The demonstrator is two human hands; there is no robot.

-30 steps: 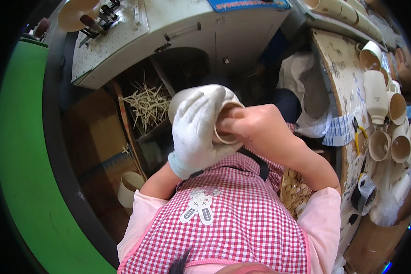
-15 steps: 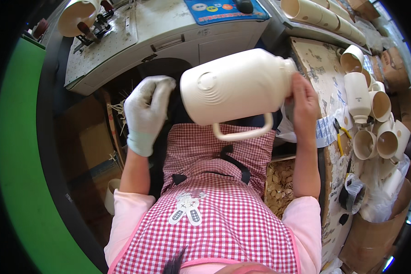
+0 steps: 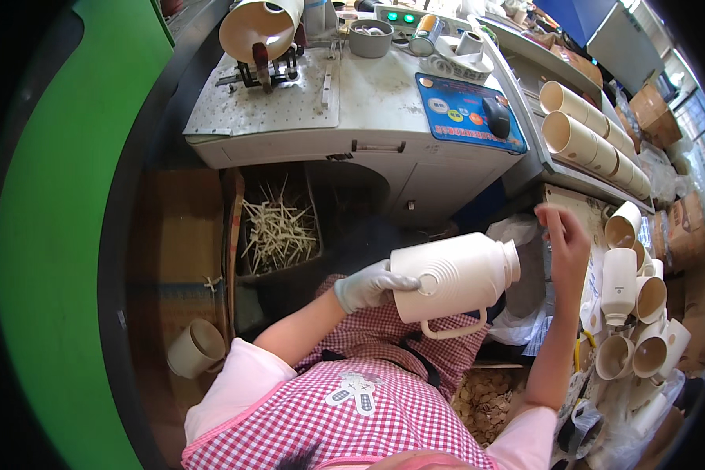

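Cream bottle lies sideways above the checked apron, its base end clasped in the gloved left hand's fingers; the bare right hand, fingers loosely bent, is raised apart. Beyond stands a white cabinet.

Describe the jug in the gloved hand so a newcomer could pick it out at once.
Find the checked apron at bottom centre; just above it, the gloved left hand grips the jug by its base end. It is sideways, neck pointing right, handle toward the apron. Unlike the cups at right, it alone is held and shows ringed ridges.
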